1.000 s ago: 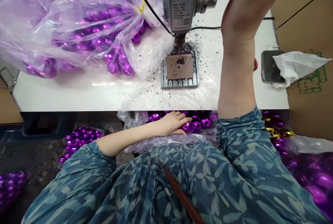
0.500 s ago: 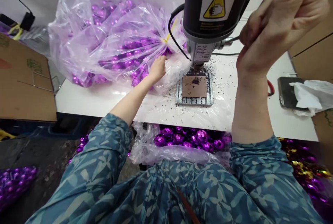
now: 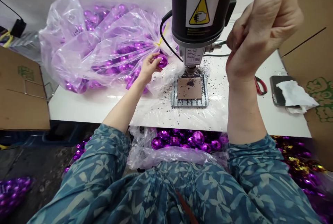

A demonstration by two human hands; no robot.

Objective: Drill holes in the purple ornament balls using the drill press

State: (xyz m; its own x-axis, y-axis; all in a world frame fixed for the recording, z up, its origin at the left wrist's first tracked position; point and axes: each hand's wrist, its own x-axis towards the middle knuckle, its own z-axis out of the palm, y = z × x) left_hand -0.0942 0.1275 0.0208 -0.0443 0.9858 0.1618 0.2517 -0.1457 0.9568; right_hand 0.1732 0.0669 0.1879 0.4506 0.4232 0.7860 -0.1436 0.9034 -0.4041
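Note:
My left hand (image 3: 150, 67) pinches a shiny purple faceted ball (image 3: 163, 61) at its fingertips, beside the tied neck of a clear plastic bag (image 3: 104, 52) of similar balls. My right hand (image 3: 262, 33) is closed in a fist around the end of a lever (image 3: 221, 43) on a bench drill press (image 3: 200, 16); the fingers hide the handle's tip. Under the drill chuck (image 3: 191, 69) a brown square plate (image 3: 182, 90) with a small hole and dark shavings lies on the slotted metal base (image 3: 189, 104). No ball sits under the drill.
In front of my body an opened plastic bag (image 3: 145, 154) holds more purple balls (image 3: 197, 137). Dark shavings speckle the white table (image 3: 114, 108). At the right are red-handled scissors (image 3: 261, 86), a phone (image 3: 277, 90) under a tissue (image 3: 293, 94), and a cardboard box (image 3: 309, 54). Another box (image 3: 23, 92) stands left.
My left hand has turned and opened its fingers somewhat, so the purple ball now shows in its grip. My right hand stays on the lever. The whole view has shifted slightly.

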